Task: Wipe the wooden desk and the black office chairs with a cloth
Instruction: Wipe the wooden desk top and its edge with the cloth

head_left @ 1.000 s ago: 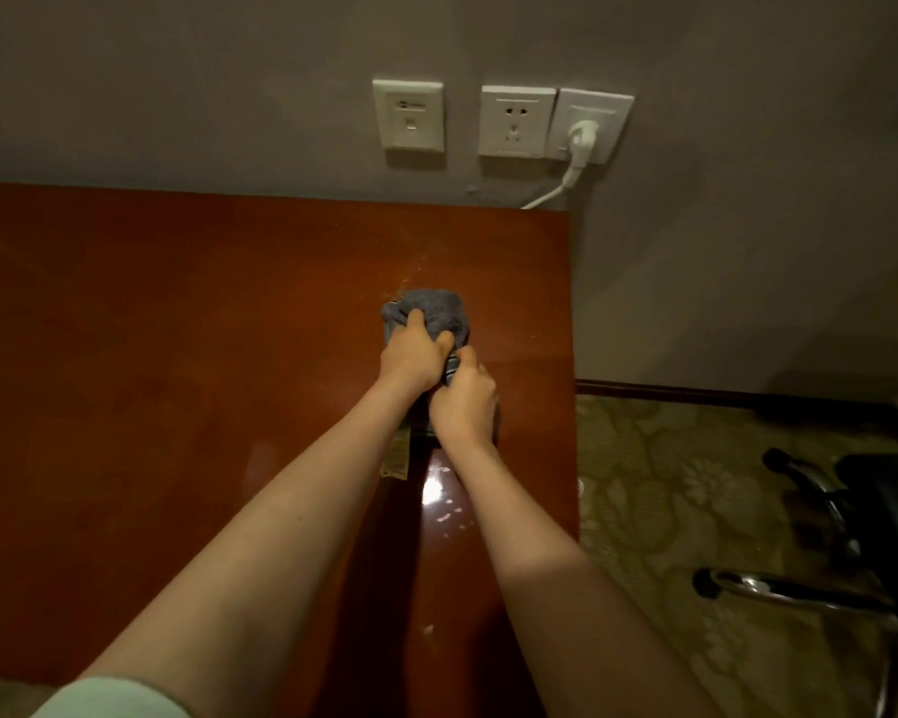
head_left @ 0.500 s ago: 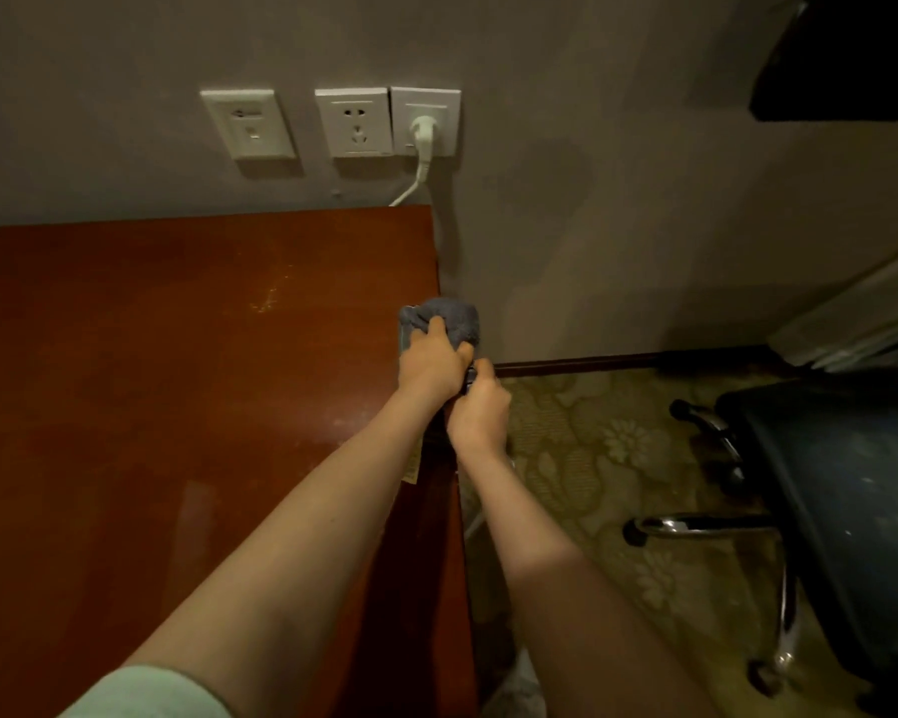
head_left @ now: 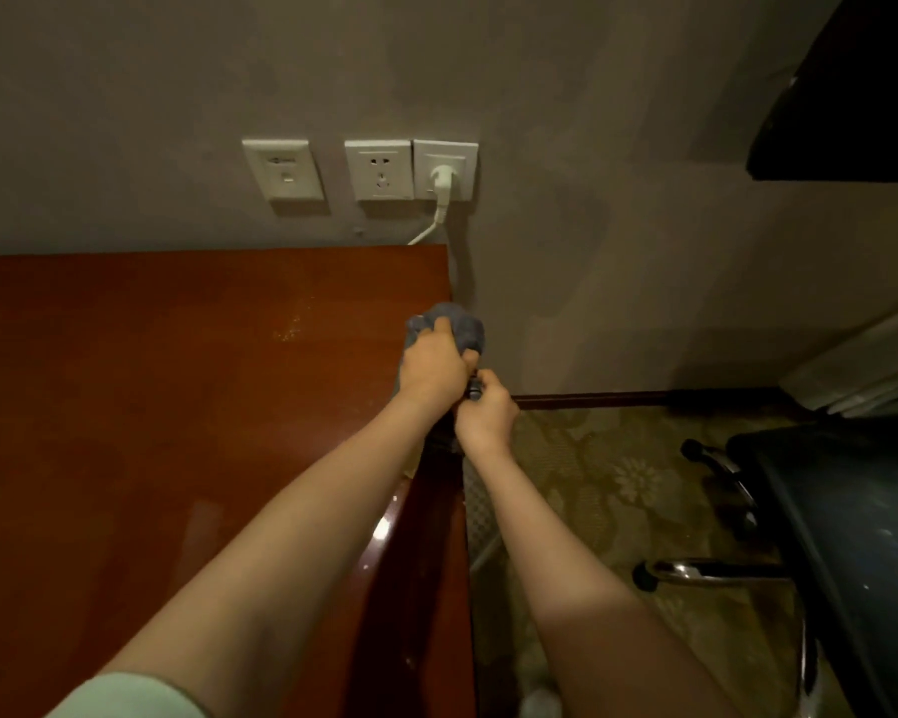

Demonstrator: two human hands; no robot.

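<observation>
Left hand (head_left: 434, 367) is clamped down over a crumpled grey cloth (head_left: 465, 326), fingers curled into it, right at the far right edge of the glossy reddish-brown wooden desk (head_left: 177, 406). Just below and touching it, the right hand (head_left: 488, 414) has its fingers curled tight on the cloth's lower end, out past the desk edge. Well off to the right, a black office chair with chrome armrests (head_left: 851, 536) stands on patterned carpet (head_left: 592, 484). On the wall above the desk, a white plug (head_left: 442, 181) sits in the rightmost socket.
</observation>
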